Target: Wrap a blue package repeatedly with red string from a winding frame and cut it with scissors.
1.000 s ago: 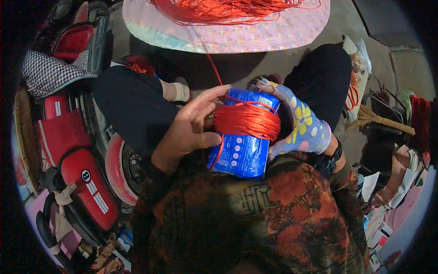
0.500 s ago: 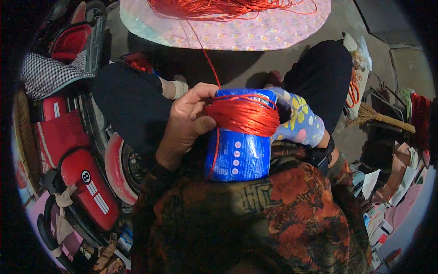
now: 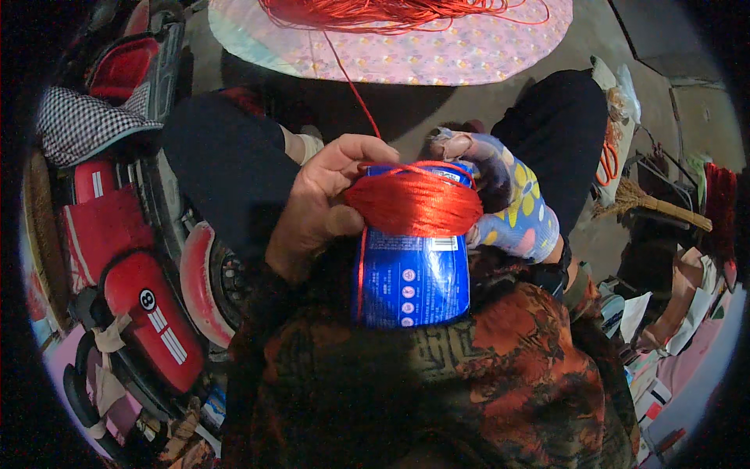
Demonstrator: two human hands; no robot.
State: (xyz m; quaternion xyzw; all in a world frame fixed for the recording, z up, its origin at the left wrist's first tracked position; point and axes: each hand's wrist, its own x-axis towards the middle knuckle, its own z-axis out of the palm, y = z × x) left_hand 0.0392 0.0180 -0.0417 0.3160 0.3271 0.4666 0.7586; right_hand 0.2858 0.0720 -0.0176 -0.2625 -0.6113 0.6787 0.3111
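A blue plastic-wrapped packet stands upright in front of my lap, with a thick band of red cord wound round its upper part. My left hand, bare, grips the packet's left side, thumb on the winding and fingers along the top edge. At those fingers a single strand arrives from the heap of red cord on the table. My right hand wears a flowered glove that leaves fingertips bare. It holds the packet's right side low down, while an upper finger sticks out past the top corner.
Ahead is a rounded table with a pink patterned cover. To the left stands a red ride-on vehicle with a checked cloth. On the right are orange-handled scissors, a straw broom and loose papers.
The packet has come slightly nearer to me and tilted, showing more of its printed side. My right hand's upper fingers have risen above its top corner; my left hand still grips.
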